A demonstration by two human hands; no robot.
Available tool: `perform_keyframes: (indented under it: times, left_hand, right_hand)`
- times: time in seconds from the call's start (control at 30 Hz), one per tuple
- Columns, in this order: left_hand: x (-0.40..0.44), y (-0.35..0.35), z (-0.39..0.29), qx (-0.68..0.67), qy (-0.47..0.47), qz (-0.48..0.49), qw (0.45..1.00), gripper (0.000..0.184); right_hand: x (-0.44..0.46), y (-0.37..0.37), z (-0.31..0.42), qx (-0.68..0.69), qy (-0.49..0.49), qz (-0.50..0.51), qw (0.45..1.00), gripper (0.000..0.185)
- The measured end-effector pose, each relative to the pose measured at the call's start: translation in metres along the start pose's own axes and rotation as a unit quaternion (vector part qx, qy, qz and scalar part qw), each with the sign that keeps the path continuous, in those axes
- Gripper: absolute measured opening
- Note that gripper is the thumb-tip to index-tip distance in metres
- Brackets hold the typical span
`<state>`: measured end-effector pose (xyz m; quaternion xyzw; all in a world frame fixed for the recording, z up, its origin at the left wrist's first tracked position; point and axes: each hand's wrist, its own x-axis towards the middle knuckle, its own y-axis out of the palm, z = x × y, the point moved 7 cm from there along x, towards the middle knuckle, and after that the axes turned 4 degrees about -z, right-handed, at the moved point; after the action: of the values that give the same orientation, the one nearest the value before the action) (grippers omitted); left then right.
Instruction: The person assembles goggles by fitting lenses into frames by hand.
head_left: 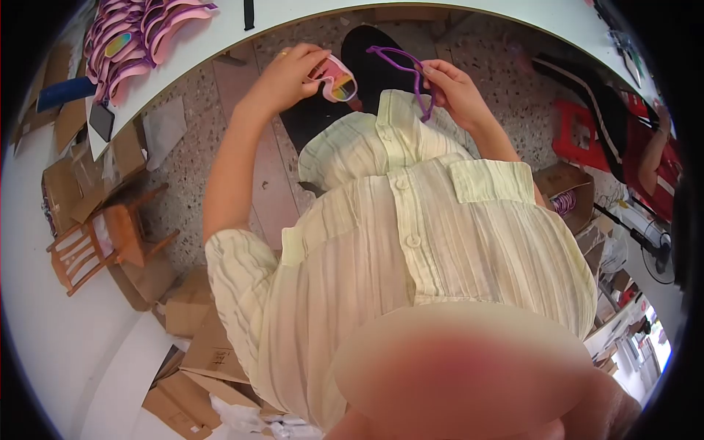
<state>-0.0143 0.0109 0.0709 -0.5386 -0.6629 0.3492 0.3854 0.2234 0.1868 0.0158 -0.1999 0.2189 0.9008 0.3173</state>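
Note:
My left hand (297, 73) is closed on a shield-shaped goggle lens (340, 82) with a rainbow mirror tint and a pale pink-white rim. It is held by one end, above my lap. Across from it, my right hand (453, 89) pinches a thin purple goggle frame (396, 53) at its edge. The curved frame looks hollow, with no lens in it. The lens and the frame are apart. On the white table (308, 16) at the upper left lies a heap of pink and purple goggle frames (147, 40), one rainbow lens showing among them.
A dark phone (101, 122) and a blue object (66, 94) sit by the heap; a black strip (248, 13) lies farther along. A wooden chair (92, 246) and cardboard boxes (216, 352) stand left. At right are a red stool (576, 136) and another person's arm (649, 165).

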Motion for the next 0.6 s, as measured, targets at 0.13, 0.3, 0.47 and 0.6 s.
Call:
perform_keyframes:
  times: [0.13,0.3,0.47,0.6]
  left_hand:
    - [0.029,0.026,0.010,-0.044,0.034,0.105,0.993,0.056]
    - [0.054,0.058,0.020,-0.116,0.004,0.169,0.979,0.064]
    - [0.047,0.074,0.040,-0.174,-0.090,0.129,0.972,0.064]
    - [0.012,0.068,0.061,-0.280,-0.241,-0.062,0.927,0.062]
  right_hand:
    - [0.023,0.012,-0.011,0.028,-0.003,-0.034,0.999,0.021]
    - [0.042,0.027,-0.016,0.012,-0.017,-0.064,0.998,0.021]
    - [0.050,0.028,-0.029,-0.013,-0.014,-0.081,0.997,0.021]
    - [0.055,0.042,-0.017,-0.076,-0.079,-0.064,0.992,0.018]
